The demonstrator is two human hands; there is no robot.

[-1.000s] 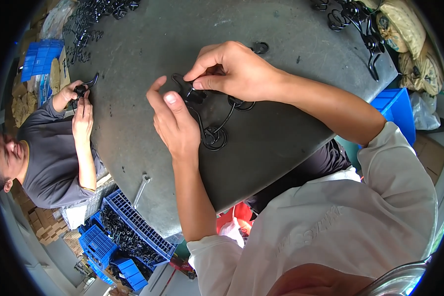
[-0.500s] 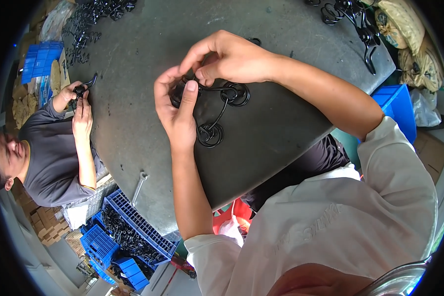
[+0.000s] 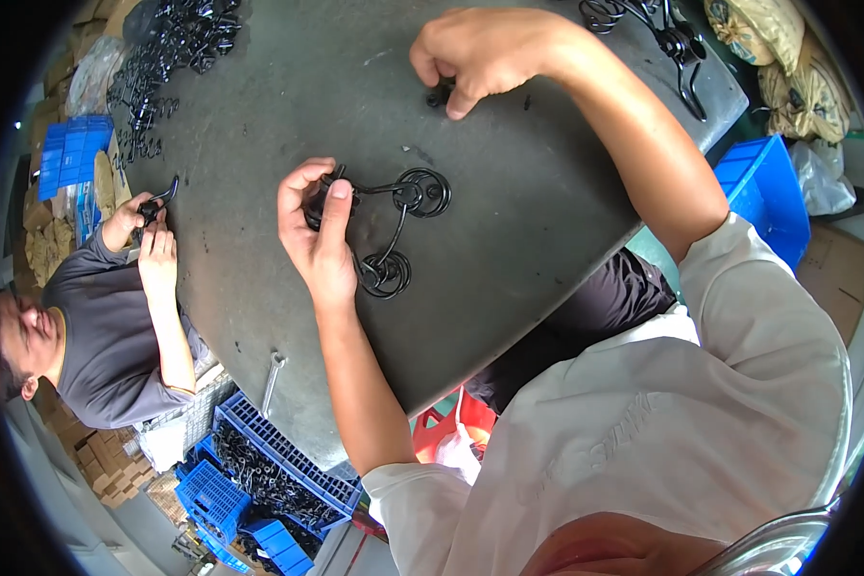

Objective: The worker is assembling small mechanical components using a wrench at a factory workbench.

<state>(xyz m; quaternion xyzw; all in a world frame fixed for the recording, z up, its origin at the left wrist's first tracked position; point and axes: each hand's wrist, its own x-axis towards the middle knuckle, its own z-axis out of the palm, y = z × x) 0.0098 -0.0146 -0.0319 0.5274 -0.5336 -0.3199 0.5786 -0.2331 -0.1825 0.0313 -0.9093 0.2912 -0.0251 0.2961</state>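
My left hand (image 3: 322,226) is closed around the dark body (image 3: 315,206) of a black coil-spring assembly, thumb on top. Out of that grip runs bent black wire ending in two round coils (image 3: 422,193), one to the right and one lower down near my wrist. Farther off, up and to the right, my right hand (image 3: 485,58) reaches over the table with its fingers curled down. Between thumb and fingertips is a small black part (image 3: 440,93), partly hidden, its kind too small to make out.
The grey table (image 3: 509,250) bears a wrench (image 3: 274,384) near its lower left edge. Black springs (image 3: 149,96) are heaped at the far left, more wire parts (image 3: 677,43) at the far right. A person (image 3: 115,317) works at left. Blue crates (image 3: 288,461) stand beside the table.
My right hand has left the assembly and moved up and right to the small black part. My left hand, still holding the assembly, has shifted slightly left in view.
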